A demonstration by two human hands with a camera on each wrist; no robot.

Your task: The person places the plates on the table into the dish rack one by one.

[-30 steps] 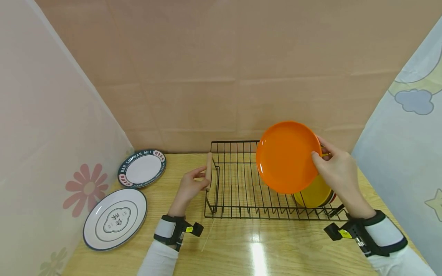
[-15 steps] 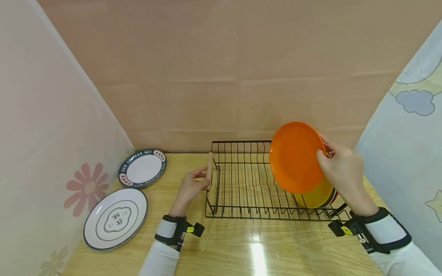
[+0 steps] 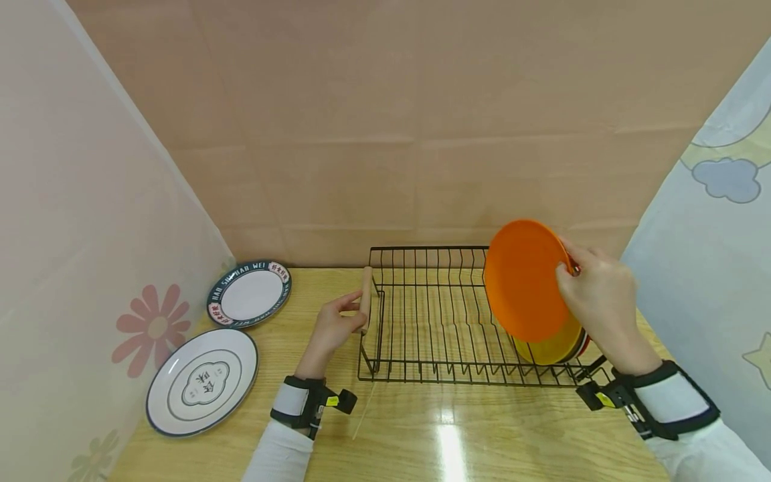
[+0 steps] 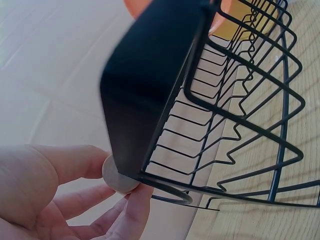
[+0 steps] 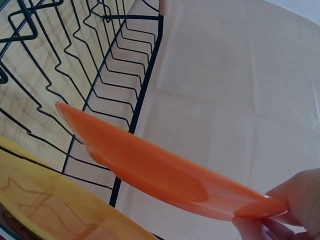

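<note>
At the right end of the black wire dish rack [image 3: 434, 321], round orange plastic-looking plate [image 3: 523, 281] held nearly upright above the slots, just in front of a yellow plate [image 3: 557, 345] already standing there; pinched at its right rim by the right hand [image 3: 599, 301], thumb on the face, fingers curled behind. Probably light, stiff, glossy and a bit slippery, so best gripped at the rim. Left hand [image 3: 332, 328] curled round the rack's wooden end handle [image 3: 365, 298]; two patterned white plates [image 3: 201, 381] flat on the wooden table [image 3: 446, 435], well left.

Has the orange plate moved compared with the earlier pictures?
Yes. The orange plate, pinched by the right hand, shifted right along the black rack, toward the yellow plate.
</note>
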